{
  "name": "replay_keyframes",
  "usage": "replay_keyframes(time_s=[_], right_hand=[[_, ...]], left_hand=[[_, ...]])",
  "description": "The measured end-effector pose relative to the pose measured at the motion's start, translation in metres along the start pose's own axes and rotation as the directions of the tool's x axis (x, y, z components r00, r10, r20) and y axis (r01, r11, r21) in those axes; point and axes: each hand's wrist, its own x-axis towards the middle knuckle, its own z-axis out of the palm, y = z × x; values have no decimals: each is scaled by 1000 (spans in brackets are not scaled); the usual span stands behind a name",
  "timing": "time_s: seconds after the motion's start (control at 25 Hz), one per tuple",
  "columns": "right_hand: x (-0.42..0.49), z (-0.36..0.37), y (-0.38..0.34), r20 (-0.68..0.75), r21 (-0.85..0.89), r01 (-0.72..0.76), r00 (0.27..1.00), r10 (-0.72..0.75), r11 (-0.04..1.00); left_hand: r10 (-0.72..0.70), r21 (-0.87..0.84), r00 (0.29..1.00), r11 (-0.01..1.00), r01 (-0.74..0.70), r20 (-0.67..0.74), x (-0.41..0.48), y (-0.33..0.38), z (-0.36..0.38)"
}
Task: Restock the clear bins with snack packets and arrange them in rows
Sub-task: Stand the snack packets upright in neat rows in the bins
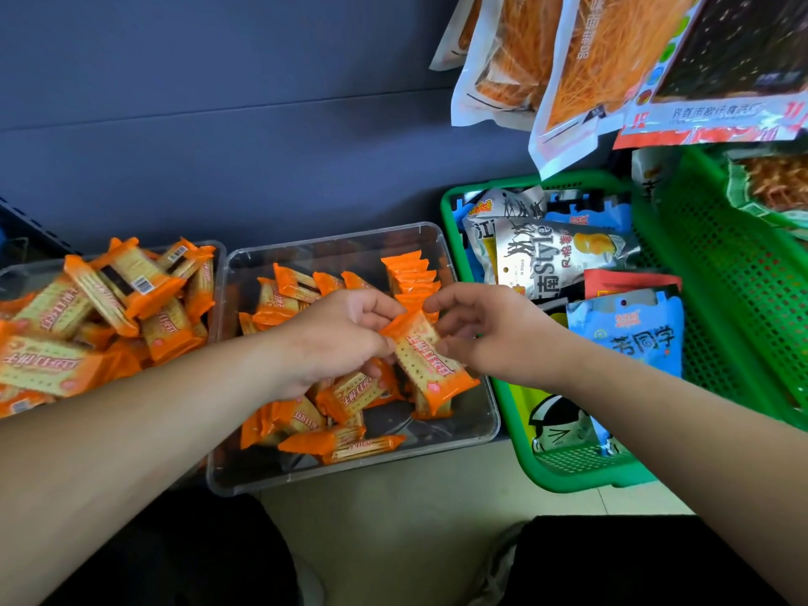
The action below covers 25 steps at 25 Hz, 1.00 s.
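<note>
Held packet: an orange cracker packet hangs between both hands above the middle clear bin. Its long axis slants from the upper end at the fingertips down toward the person's right.
Left hand: the left hand has its fingers curled, with thumb and fingertips pinching the packet's upper left edge.
Right hand: the right hand has its fingers bent in close against the packet's right edge, and one fingertip sits just over the upper corner. It reads as a light pinch (how much weight it takes is unclear).
Standing row: a standing row of the same packets, set on edge, sits just beyond the fingertips of both hands in the bin's far right corner.
Deciding relation: the row lies straight ahead of the fingers and a little nearer the right hand. The held packet is slanted with its printed face up, so in my judgement it must be tipped on edge and pushed forward to join the near end of the row.
Loose packets: the loose packets lie every way below and behind the left fingers, not yet in rows.
Left bin: the heaped left bin sits well outside the left hand.
Green basket: the green basket of mixed bags is just outside the right hand.
</note>
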Motion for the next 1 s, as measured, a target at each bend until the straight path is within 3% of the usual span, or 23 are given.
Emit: replay_keyframes(time_s=[0.16, 0.28, 0.36, 0.4, 0.48, 0.52, 0.6, 0.68, 0.76, 0.84, 1.0], right_hand=[[0, -1, 2, -12, 37, -6, 1000, 6, 999], [1, -6, 6, 0, 43, -60, 998, 60, 997], [2, -9, 10, -52, 173, -83, 994, 93, 981], [2, -11, 11, -111, 259, -69, 989, 101, 964], [3, -12, 12, -216, 298, 9, 975, 58, 955], [4, -11, 12, -227, 205, 44, 974, 4, 978], [4, -5, 15, -107, -147, 88, 989, -104, 985], [7, 7, 18, 61, -515, 152, 988, -141, 844], [12, 21, 22, 166, -731, 222, 975, -148, 645], [17, 34, 26, 197, -837, 218, 976, -95, 502], [23, 47, 34, 163, -929, 173, 985, -57, 326]], left_hand=[[10, 6, 1000, 1000, -10, -27, 2, 1, -1], [-37, -283, 995, 959, 11, -90, 3, 2, -2], [-65, -381, 993, 924, 24, -94, 3, -1, -3], [-57, -276, 994, 961, 28, -98, 2, -8, -3], [13, 210, 998, 978, 1, -63, 2, -29, 0], [17, 432, 1000, 902, -16, 2, 1, -40, 4], [-46, 692, 989, 719, -62, 137, -1, -61, 9], [-116, 781, 973, 618, -84, 197, -3, -70, 7], [-140, 790, 972, 610, -65, 189, -2, -70, 1], [-132, 770, 981, 637, -29, 146, 1, -69, -5], [-107, 742, 986, 670, -24, 128, 3, -71, -12]])
